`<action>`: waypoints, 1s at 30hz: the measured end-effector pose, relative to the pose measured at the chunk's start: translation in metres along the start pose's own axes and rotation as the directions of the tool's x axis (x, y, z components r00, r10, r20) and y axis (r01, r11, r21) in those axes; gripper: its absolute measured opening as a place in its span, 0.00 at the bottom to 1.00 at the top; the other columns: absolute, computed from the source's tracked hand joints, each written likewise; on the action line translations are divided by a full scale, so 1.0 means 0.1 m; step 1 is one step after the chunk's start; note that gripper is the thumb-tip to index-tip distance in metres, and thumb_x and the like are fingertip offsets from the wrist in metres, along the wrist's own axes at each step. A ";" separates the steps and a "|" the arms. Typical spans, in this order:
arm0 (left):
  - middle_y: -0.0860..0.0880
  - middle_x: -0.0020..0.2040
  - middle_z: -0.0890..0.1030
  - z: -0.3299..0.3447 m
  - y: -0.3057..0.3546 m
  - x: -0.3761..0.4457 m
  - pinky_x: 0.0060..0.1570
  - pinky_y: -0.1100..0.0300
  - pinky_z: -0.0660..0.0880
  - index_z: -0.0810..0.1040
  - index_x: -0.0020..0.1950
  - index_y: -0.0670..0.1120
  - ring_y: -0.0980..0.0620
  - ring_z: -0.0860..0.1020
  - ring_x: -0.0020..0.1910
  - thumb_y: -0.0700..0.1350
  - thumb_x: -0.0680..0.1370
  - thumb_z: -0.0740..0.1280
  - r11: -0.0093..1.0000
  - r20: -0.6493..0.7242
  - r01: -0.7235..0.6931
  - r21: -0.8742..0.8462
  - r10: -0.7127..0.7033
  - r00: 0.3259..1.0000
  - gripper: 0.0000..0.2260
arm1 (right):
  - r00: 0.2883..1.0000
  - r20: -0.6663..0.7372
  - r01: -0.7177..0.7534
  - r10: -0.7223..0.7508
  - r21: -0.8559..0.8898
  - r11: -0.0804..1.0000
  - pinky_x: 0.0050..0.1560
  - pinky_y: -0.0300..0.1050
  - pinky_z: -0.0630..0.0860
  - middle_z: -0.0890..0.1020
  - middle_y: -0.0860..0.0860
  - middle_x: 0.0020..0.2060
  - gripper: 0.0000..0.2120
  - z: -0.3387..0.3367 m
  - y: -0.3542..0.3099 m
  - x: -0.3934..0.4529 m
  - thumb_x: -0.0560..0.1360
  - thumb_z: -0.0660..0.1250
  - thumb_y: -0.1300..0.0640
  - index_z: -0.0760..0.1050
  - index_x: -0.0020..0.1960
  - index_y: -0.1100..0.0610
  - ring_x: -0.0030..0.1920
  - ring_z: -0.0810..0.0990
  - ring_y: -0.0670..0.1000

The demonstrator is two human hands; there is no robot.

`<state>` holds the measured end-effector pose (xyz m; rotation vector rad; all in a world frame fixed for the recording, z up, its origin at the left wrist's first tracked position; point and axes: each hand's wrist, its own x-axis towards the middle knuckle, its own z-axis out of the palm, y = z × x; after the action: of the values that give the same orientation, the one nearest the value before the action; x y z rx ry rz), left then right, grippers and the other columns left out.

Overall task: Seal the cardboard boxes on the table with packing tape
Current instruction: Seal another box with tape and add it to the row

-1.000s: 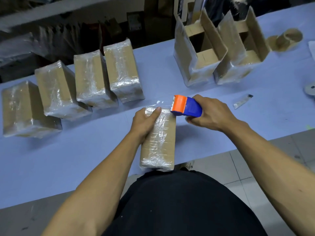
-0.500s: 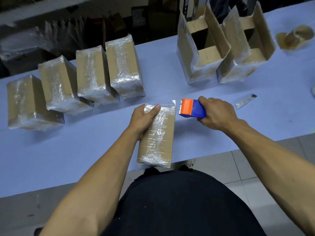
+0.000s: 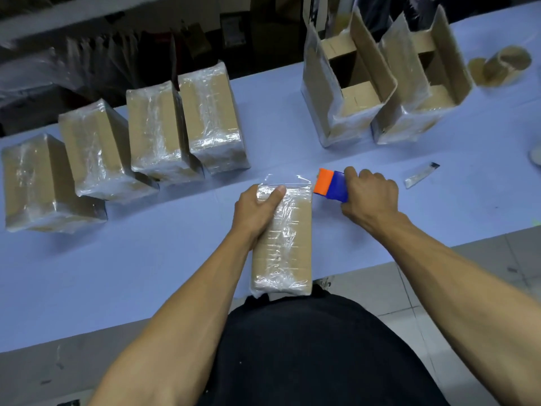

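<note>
Two open-topped brown cardboard boxes (image 3: 348, 83) stand at the far right of the pale blue table (image 3: 146, 273); contents not visible. Left hand (image 3: 257, 209) grips the tape-wrapped cardboard box (image 3: 285, 244) at the near edge. Right hand (image 3: 369, 197) grips the orange-and-blue tape dispenser (image 3: 330, 186) just beside it. Four wrapped boxes (image 3: 158, 130) stand far left.

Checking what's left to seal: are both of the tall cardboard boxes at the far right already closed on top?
No, both tall cardboard boxes stand with their top flaps up and their insides showing.
</note>
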<state>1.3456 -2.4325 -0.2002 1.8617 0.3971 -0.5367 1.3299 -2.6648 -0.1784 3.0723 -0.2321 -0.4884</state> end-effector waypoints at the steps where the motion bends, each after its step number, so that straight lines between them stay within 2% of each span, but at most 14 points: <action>1: 0.56 0.48 0.87 0.00 0.02 -0.01 0.55 0.51 0.82 0.83 0.52 0.53 0.55 0.85 0.47 0.64 0.72 0.73 1.000 -0.008 -0.001 0.006 0.001 1.000 0.17 | 0.999 -0.005 -0.046 0.046 0.026 0.999 0.40 0.47 0.64 0.76 0.58 0.48 0.23 0.01 0.01 0.00 0.69 0.72 0.57 0.68 0.60 0.59 0.44 0.74 0.60; 3: 0.57 0.47 0.87 -0.02 0.06 -0.03 0.53 0.53 0.82 0.83 0.51 0.54 0.57 0.85 0.46 0.64 0.72 0.73 1.000 -0.030 -0.017 0.005 0.017 0.999 0.16 | 0.995 0.000 -0.099 0.099 0.094 0.991 0.44 0.50 0.67 0.76 0.60 0.54 0.32 0.07 -0.08 0.02 0.69 0.73 0.54 0.65 0.68 0.60 0.51 0.75 0.62; 5: 0.58 0.46 0.86 -0.08 0.05 -0.04 0.52 0.55 0.81 0.83 0.50 0.54 0.58 0.84 0.47 0.65 0.71 0.72 1.000 -0.052 -0.024 0.020 0.025 0.998 0.17 | 0.992 0.042 -0.124 0.118 0.194 0.973 0.55 0.55 0.69 0.72 0.63 0.61 0.40 0.15 -0.23 0.01 0.71 0.71 0.55 0.56 0.77 0.61 0.60 0.72 0.64; 7: 0.57 0.48 0.86 -0.13 0.03 -0.03 0.52 0.56 0.80 0.82 0.52 0.53 0.55 0.84 0.50 0.67 0.72 0.71 0.997 -0.040 -0.023 0.079 0.026 0.999 0.19 | 0.991 0.097 -0.116 0.092 0.284 0.952 0.60 0.56 0.68 0.69 0.65 0.65 0.41 0.23 -0.37 0.02 0.73 0.68 0.60 0.50 0.79 0.61 0.64 0.69 0.66; 10: 0.52 0.67 0.80 -0.16 -0.04 -0.05 0.65 0.51 0.75 0.75 0.70 0.50 0.50 0.78 0.66 0.67 0.74 0.69 0.993 -0.017 0.033 0.109 -0.032 0.999 0.31 | 0.985 0.175 -0.068 0.004 0.362 0.930 0.57 0.52 0.68 0.69 0.66 0.64 0.36 0.28 -0.52 0.06 0.75 0.65 0.64 0.53 0.79 0.60 0.61 0.71 0.66; 12: 0.50 0.76 0.70 -0.16 -0.06 -0.09 0.72 0.52 0.69 0.64 0.79 0.48 0.50 0.71 0.73 0.64 0.76 0.70 0.999 -0.066 0.053 -0.004 -0.053 0.996 0.36 | 0.993 0.118 -0.078 0.028 0.438 0.895 0.58 0.50 0.67 0.71 0.66 0.62 0.29 0.25 -0.55 0.07 0.77 0.62 0.63 0.59 0.77 0.59 0.61 0.71 0.64; 14: 0.50 0.72 0.75 -0.15 -0.05 -0.14 0.70 0.54 0.71 0.70 0.75 0.48 0.53 0.74 0.70 0.59 0.78 0.70 0.997 -0.169 -0.019 -0.074 0.006 0.986 0.29 | 0.992 -0.019 -0.086 0.121 0.597 0.798 0.60 0.47 0.66 0.74 0.64 0.60 0.21 0.18 -0.57 0.05 0.79 0.61 0.61 0.70 0.72 0.58 0.62 0.72 0.62; 16: 0.54 0.60 0.83 -0.14 -0.05 -0.18 0.64 0.54 0.76 0.80 0.63 0.50 0.56 0.80 0.60 0.57 0.79 0.70 0.994 -0.237 -0.085 -0.065 0.067 0.969 0.17 | 0.982 -0.085 -0.046 0.171 0.764 0.643 0.50 0.44 0.67 0.80 0.57 0.49 0.11 0.11 -0.62 -0.01 0.79 0.61 0.57 0.80 0.56 0.57 0.53 0.76 0.55; 17: 0.56 0.54 0.85 -0.13 -0.04 -0.19 0.60 0.54 0.78 0.83 0.57 0.52 0.58 0.82 0.54 0.56 0.79 0.70 0.992 -0.234 -0.107 -0.061 0.090 0.968 0.11 | 0.987 -0.063 -0.033 0.150 0.828 0.560 0.43 0.45 0.66 0.79 0.53 0.39 0.10 0.08 -0.66 -0.04 0.79 0.61 0.56 0.79 0.45 0.58 0.43 0.76 0.51; 19: 0.56 0.46 0.86 -0.10 0.01 -0.19 0.54 0.53 0.80 0.83 0.49 0.54 0.56 0.83 0.48 0.55 0.80 0.69 0.990 -0.203 -0.114 -0.078 0.096 0.974 0.07 | 0.995 0.013 -0.060 0.104 0.885 0.462 0.36 0.45 0.62 0.71 0.48 0.28 0.15 0.05 -0.76 -0.11 0.78 0.62 0.54 0.72 0.35 0.59 0.32 0.67 0.48; 21: 0.53 0.45 0.85 -0.10 0.04 -0.18 0.54 0.49 0.80 0.83 0.47 0.52 0.52 0.83 0.46 0.52 0.80 0.68 0.992 -0.189 -0.097 -0.086 0.079 0.979 0.07 | 0.992 0.039 -0.084 0.118 0.910 0.407 0.35 0.44 0.62 0.69 0.45 0.26 0.16 0.04 -0.85 -0.15 0.78 0.64 0.55 0.70 0.32 0.56 0.30 0.65 0.46; 24: 0.52 0.44 0.85 -0.17 0.07 -0.16 0.54 0.50 0.80 0.83 0.46 0.51 0.51 0.81 0.44 0.47 0.80 0.69 0.980 -0.207 -0.079 -0.185 0.040 0.978 0.05 | 0.989 0.017 -0.062 0.145 0.949 0.308 0.41 0.41 0.69 0.78 0.41 0.32 0.11 -0.07 -0.93 -0.19 0.78 0.66 0.56 0.79 0.37 0.53 0.34 0.73 0.42; 27: 0.57 0.38 0.84 -0.29 0.23 -0.20 0.45 0.60 0.78 0.83 0.43 0.51 0.59 0.79 0.39 0.45 0.79 0.71 0.933 -0.266 -0.164 -0.319 0.078 0.961 0.06 | 0.982 -0.111 0.066 0.152 0.959 0.274 0.48 0.39 0.73 0.83 0.46 0.41 0.07 -0.29 -1.01 -0.19 0.77 0.68 0.57 0.83 0.43 0.56 0.43 0.80 0.44; 30: 0.57 0.42 0.85 -0.36 0.43 -0.24 0.49 0.62 0.77 0.83 0.40 0.51 0.58 0.81 0.44 0.41 0.77 0.71 0.843 -0.360 -0.318 -0.434 0.162 0.919 0.07 | 0.936 -0.283 0.241 0.210 0.949 0.204 0.49 0.32 0.72 0.83 0.50 0.44 0.04 -0.54 -1.12 -0.18 0.75 0.69 0.61 0.82 0.44 0.56 0.47 0.80 0.43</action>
<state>1.3533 -2.4138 -0.1428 1.4683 0.4462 0.0439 1.3457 -2.5515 -0.1268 4.3212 -0.7930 0.5811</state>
